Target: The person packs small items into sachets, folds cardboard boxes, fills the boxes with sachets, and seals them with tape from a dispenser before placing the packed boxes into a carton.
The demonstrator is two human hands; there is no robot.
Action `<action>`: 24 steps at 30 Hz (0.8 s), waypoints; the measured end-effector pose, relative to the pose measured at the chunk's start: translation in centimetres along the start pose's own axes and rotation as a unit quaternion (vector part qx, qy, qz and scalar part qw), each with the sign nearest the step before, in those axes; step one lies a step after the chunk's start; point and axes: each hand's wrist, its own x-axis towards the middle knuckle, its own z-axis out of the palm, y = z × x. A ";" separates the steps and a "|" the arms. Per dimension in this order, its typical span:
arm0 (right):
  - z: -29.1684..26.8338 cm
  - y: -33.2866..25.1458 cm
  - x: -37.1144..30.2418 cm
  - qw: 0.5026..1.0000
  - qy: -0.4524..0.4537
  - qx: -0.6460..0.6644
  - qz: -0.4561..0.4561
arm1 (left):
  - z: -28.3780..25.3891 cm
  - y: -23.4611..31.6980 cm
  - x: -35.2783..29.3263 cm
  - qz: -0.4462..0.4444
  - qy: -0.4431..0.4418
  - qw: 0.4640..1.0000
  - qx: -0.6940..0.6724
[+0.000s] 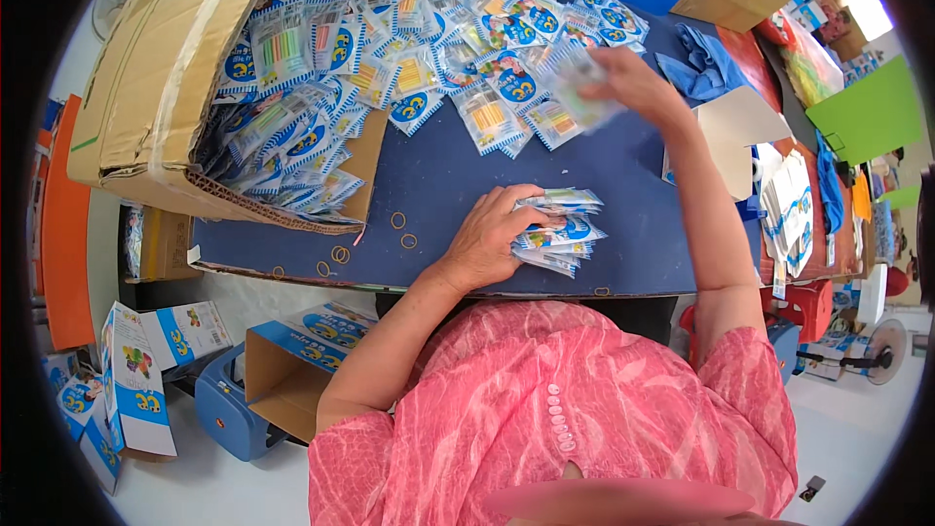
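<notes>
On the blue tabletop (438,175), near its front edge, my left hand (482,239) is closed round the side of a small stack of packets (565,231). They are flat clear plastic packets with blue and white print. Farther off to the right, my right hand (638,88) pinches one packet (577,88) by its side; both are smeared by motion. Below that packet lies a loose heap of the same kind (487,117), with coloured sticks showing through the plastic. The heap runs back leftward to an overturned cardboard box (180,68) whose open side spills more packets.
Several rubber bands (340,254) lie along the table's front left. A crumpled blue cloth (703,63) and an open white carton (726,141) sit at the right. An open box (282,370) rests on a blue stool (229,404) below the table; printed cartons (136,380) stand farther left.
</notes>
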 end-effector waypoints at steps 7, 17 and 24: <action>9.7 -1.1 4.9 0.971 0.186 -0.146 -0.026 | 0.6 -0.4 -0.3 0.011 0.018 1.000 0.004; 6.9 -6.0 -6.6 0.970 -0.044 -0.211 -0.109 | 0.9 -0.9 -0.6 0.027 0.052 0.998 -0.012; 8.3 -7.8 -11.0 0.960 -0.226 -0.164 -0.032 | 2.1 -1.5 -0.4 0.004 0.136 0.991 0.008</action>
